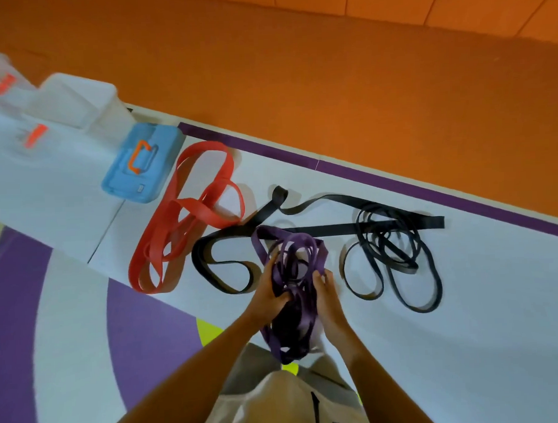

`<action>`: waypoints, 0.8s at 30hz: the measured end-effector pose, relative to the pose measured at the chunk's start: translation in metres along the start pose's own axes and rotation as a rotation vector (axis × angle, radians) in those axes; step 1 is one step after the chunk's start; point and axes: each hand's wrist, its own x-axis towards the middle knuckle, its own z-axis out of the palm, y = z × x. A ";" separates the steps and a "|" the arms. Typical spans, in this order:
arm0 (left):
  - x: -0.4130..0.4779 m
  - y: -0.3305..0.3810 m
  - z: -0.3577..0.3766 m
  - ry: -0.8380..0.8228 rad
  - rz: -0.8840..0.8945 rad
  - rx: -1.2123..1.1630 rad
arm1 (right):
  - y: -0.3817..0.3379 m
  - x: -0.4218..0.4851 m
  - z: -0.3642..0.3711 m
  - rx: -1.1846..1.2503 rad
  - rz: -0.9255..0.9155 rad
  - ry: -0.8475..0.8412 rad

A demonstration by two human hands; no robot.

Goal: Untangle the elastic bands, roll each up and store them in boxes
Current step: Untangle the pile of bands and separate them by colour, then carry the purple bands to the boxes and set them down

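You're holding the tangled purple band (292, 264) in both hands.
Your left hand (269, 294) and right hand (326, 298) each clutch its loops at the table's (464, 299) near edge, between the red band (193, 208) and the black bands (335, 230).

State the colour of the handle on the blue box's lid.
Orange. The handle on the blue box shows best in the head view, the only one.

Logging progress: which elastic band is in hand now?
The purple band, held by left hand and right hand; red band, wide black band, thin black band lie unheld.
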 end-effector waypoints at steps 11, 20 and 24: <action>-0.022 0.054 0.004 -0.047 -0.023 -0.409 | -0.060 -0.034 -0.045 -0.275 -0.361 -0.235; -0.041 0.096 -0.082 -0.158 0.222 -0.550 | -0.137 -0.072 -0.005 -0.285 -0.603 -0.227; -0.050 0.095 -0.140 -0.109 0.276 -0.591 | -0.177 -0.091 0.048 -0.333 -0.655 -0.273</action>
